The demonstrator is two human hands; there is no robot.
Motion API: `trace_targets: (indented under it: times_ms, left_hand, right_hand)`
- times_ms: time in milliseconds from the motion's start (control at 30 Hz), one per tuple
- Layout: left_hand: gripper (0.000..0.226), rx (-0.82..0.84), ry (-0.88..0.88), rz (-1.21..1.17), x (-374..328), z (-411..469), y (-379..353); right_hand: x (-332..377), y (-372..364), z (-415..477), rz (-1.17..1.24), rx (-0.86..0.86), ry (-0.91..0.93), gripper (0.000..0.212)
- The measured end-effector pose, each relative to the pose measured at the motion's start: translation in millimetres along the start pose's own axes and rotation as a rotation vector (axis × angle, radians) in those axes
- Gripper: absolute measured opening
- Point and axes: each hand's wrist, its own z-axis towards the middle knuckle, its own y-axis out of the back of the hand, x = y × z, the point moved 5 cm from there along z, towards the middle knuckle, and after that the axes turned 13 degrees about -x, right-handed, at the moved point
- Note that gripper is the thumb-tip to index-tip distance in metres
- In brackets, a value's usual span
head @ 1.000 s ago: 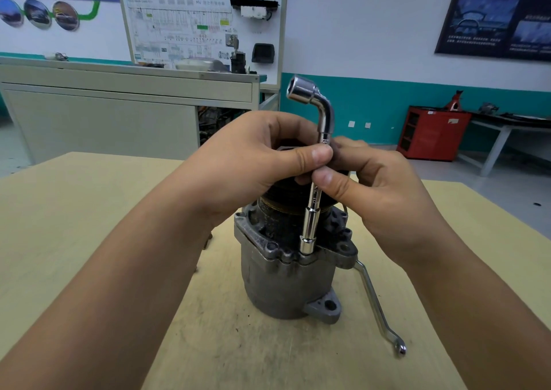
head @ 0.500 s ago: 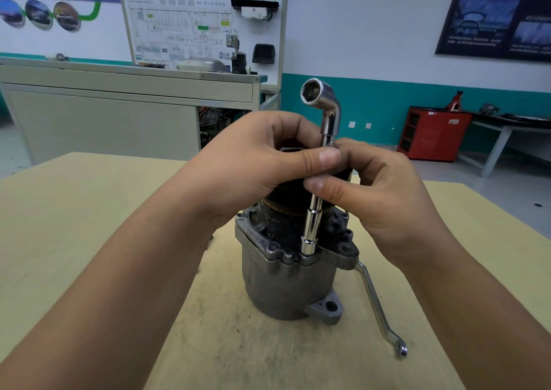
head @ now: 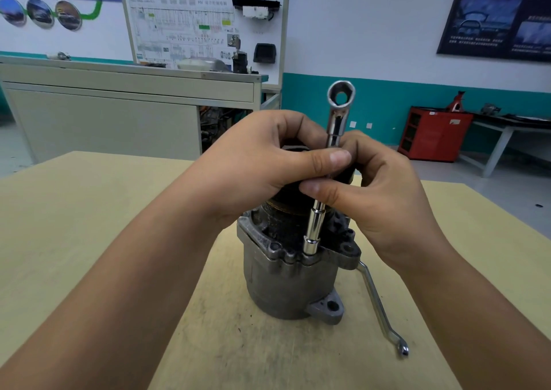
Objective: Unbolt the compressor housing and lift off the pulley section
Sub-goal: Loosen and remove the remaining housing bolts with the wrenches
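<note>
Pale wood of the bench [head: 89,240] fills the near ground. Right of centre and toward the near edge, a ring spanner [head: 378,303] is laid flat on it, its far end hidden behind the compressor housing [head: 286,285]. The housing is stood on end about midway between the left and right edges, with a mounting ear [head: 328,307] turned toward the near edge. On the near side of its top flange the socket wrench [head: 313,231] is seated over a bolt that cannot itself be seen. The wrench's long axis is held nearly upright, leaning slightly right toward the top.

Higher up, the shank is pinched from both sides: by the left hand [head: 262,163], thumb laid across the front, and just below by the right hand [head: 384,193], thumb tip pressed against it. Both hands are set directly above the housing, and the dark pulley section [head: 283,210] is largely covered behind them. A spinning turn about that upright axis is judged to be called for, with neither hand the nearer. Beyond the far edge, a grey cabinet [head: 119,115] and a red cabinet [head: 432,133] are seen.
</note>
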Motion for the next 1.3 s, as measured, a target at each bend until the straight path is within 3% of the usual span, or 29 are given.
trace_targets:
  times_ms: [433,667,833,1300]
  left_hand:
    - [0.021,-0.046,0.005,0.011,2.7,1.7,4.9]
    - [0.035,-0.029,0.002,0.054,4.4,2.2,5.8]
    - [0.015,0.013,-0.008,0.032,2.4,0.9,3.7]
    - [0.018,0.027,-0.012,0.085,5.0,1.2,4.6]
  right_hand:
    - [3.3,-0.3,-0.3,-0.032,0.003,0.01,0.023]
    - [3.2,-0.3,-0.6,-0.034,0.03,0.034,0.037]
    - [2.9,-1.0,-0.7,-0.048,0.081,-0.009,0.015]
    - [2.4,-0.5,-0.1,-0.011,0.138,-0.024,0.016]
